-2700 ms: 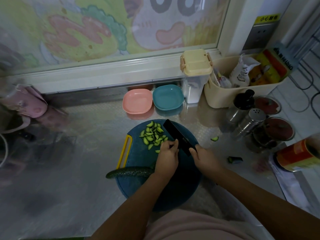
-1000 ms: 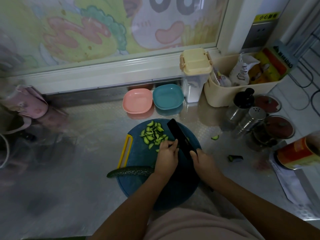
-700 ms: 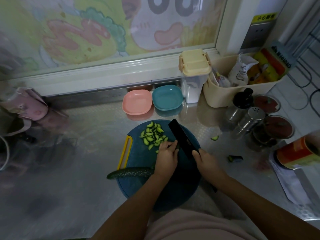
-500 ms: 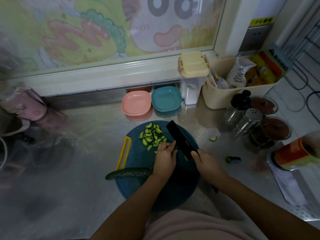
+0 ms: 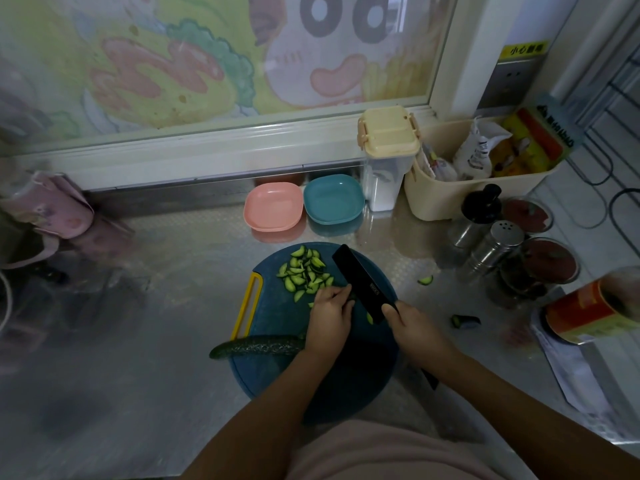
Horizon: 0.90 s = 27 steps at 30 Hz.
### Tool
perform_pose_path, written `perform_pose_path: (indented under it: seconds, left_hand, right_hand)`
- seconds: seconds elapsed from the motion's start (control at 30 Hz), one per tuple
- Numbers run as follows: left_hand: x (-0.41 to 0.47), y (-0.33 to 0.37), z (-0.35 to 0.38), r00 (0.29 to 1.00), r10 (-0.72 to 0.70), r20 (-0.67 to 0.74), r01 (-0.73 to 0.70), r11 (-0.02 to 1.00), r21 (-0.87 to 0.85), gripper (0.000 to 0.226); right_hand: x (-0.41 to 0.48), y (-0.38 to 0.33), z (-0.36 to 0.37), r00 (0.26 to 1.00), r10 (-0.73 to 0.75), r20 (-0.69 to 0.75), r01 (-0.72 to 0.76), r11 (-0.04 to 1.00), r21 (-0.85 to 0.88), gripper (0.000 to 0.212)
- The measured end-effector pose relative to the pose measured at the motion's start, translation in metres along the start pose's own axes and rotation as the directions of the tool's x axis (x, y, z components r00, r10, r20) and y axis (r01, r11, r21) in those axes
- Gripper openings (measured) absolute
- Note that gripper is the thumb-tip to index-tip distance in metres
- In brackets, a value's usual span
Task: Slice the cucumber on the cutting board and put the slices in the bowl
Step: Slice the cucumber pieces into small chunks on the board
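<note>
On the round dark-blue cutting board (image 5: 277, 372) my left hand (image 5: 329, 318) holds down a cucumber piece that it hides almost fully. My right hand (image 5: 414, 325) grips the handle of a black knife (image 5: 362, 284), its blade right beside my left fingers. A pile of green cucumber slices (image 5: 304, 271) lies at the board's far side. A long dark cucumber part (image 5: 258, 345) lies across the board's left edge. A pink bowl (image 5: 273, 206) and a teal bowl (image 5: 334, 199) sit behind the board.
A lidded clear container (image 5: 386, 161) and a cream basket (image 5: 450, 199) of packets stand at the back right. Shakers (image 5: 495, 244), jars and an orange can (image 5: 585, 311) crowd the right. Stray cucumber bits (image 5: 425, 280) lie on the steel counter. A pink cloth (image 5: 52, 206) sits left.
The knife has shifted slightly against the piece under my left hand. Both hands stay in about the same place on the board.
</note>
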<state>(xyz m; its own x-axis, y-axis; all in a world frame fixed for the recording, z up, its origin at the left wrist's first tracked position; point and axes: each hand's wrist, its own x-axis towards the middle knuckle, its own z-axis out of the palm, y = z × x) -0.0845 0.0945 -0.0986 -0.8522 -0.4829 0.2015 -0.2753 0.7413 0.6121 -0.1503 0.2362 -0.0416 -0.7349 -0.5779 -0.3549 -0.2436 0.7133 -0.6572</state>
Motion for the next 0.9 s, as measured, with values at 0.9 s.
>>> perform_pose_path:
  seconds: [0.9]
  left_hand:
    - [-0.002,0.006,-0.007,1.0,-0.023,0.009,0.023,1.0,0.009,0.032]
  right_hand:
    - [0.003,-0.004,0.031,0.989,-0.011,-0.149,-0.03,0.963,-0.266,0.037]
